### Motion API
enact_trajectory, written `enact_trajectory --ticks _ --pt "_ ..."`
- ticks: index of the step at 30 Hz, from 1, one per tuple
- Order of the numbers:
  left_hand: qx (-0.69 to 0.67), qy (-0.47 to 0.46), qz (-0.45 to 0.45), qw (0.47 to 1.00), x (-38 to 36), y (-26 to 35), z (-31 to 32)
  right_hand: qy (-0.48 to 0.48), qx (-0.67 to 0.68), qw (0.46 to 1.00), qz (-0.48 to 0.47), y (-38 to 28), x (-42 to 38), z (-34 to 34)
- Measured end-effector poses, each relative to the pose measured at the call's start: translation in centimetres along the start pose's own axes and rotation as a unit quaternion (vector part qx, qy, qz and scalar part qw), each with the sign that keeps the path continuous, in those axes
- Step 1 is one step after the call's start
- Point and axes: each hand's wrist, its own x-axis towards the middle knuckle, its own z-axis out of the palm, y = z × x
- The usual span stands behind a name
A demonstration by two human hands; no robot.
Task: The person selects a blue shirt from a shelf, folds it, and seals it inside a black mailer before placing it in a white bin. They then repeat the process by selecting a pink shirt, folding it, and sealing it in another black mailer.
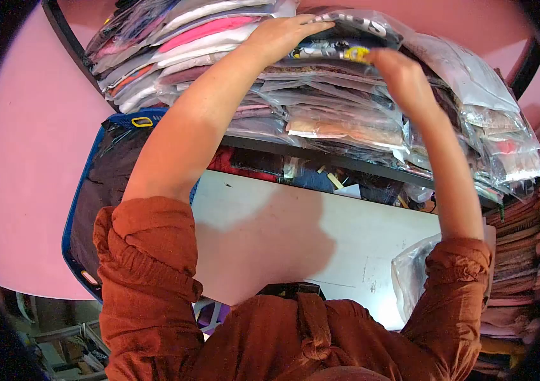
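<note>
Both arms reach to the top of a shelf stack of clear-bagged folded garments. My left hand (286, 37) lies at the left edge of a dark bagged garment with white lettering (371, 25), its fingers stretched along the plastic; its thumb is hidden. Under that one shows a bagged garment with a yellow, white and blue print (355, 53). My right hand (403, 79) is at the right end of this printed garment, slightly blurred, with its fingers curled closed at the edge of the bag.
More bagged garments (340, 120) fill the black-framed shelf. Beneath it stands a white table (270, 203) with a clear plastic bag (413, 273) at its right. A blue-rimmed basket (83, 197) with dark lining stands left. Folded textiles (524, 254) are piled at the right.
</note>
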Motion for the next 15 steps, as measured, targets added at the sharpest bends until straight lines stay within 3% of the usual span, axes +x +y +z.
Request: enact_trajectory --ticks 5,7,9,12,14,15 --pt "-0.038 -0.004 0.009 0.999 -0.2 0.1 0.1 0.029 0.022 0.999 0.016 -7.1 -5.3 -2.2" --pt "-0.020 0.059 0.065 0.996 -0.5 -0.3 0.7 0.041 0.031 0.997 0.049 -9.4 -7.7 -3.0" --pt "-0.062 0.028 0.042 0.997 -2.1 1.0 -0.4 0.049 0.042 0.996 0.055 -11.6 -10.7 -3.4" --pt "-0.147 0.075 0.045 0.985 -7.4 4.5 -2.2 0.040 0.081 0.993 0.080 -15.4 -16.5 -3.2" --pt "-0.132 0.143 -0.023 0.981 -12.4 7.4 -2.3 0.019 0.120 0.987 0.102 -18.3 -21.3 -2.2" --pt "-0.193 0.129 -0.085 0.969 -15.1 9.5 -2.1 0.000 0.141 0.983 0.119 -19.9 -23.4 -1.8"
